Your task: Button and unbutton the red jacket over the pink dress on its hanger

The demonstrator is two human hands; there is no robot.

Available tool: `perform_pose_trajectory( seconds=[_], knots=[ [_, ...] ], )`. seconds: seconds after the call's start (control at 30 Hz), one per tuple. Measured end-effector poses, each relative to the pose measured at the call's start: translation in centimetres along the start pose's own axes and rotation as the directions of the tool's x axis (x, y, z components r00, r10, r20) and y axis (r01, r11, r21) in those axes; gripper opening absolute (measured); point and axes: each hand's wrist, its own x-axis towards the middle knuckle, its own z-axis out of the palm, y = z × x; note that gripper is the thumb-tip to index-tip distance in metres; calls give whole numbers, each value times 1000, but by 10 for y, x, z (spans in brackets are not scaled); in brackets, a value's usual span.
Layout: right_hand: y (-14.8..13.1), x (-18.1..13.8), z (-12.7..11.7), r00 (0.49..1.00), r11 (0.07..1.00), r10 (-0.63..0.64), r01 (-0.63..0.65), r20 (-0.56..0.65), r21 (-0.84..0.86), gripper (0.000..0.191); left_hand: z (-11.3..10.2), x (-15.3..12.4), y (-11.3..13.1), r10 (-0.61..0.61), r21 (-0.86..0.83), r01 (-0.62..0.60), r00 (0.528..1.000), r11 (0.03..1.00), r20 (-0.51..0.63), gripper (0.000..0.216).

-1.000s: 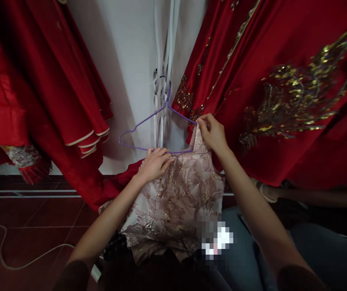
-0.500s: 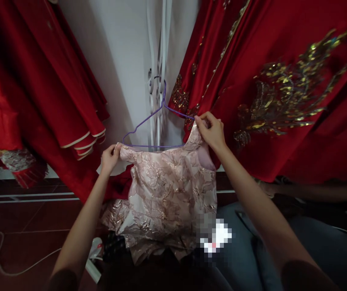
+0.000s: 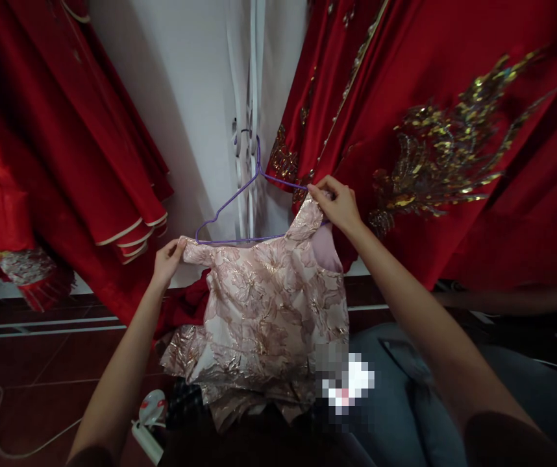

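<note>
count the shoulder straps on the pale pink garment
2. The left strap is pinched in the left hand; the right strap is held in the right hand, near the purple hanger. The garment's back is mostly hidden.

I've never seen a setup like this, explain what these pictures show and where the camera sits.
There is no machine here: a person works bare-handed, and every picture comes from a camera worn on that person's head, looking forward and down. The left hand pinches one shoulder strap of a pale pink, gold-patterned fabric garment; the right hand grips the other strap beside a thin purple hanger. Red fabric garments hang on both sides, with gold sequins on the right. A thin white cable lies on the dark red tiled floor.
</note>
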Motion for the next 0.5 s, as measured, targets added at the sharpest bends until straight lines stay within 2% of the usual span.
perform_pose_trajectory(
  seconds=[0.17,0.27,0.37,0.5],
  knots=[
    [1,0,1,1000,1000,6,-6,8,7,37,-5,-3,0,1,20,-1,1000,1000,-3,48],
    [1,0,0,1000,1000,7,-7,8,3,35,-3,9,13,38,40,-37,999,999,-14,48],
    [2,-4,4,999,999,23,-24,27,40,35,11,29,45,171,79,-173,985,982,27,47],
    [6,-15,19,995,983,41,-57,93,175,35,38,50,101,344,169,-374,921,912,186,48]
  ],
)
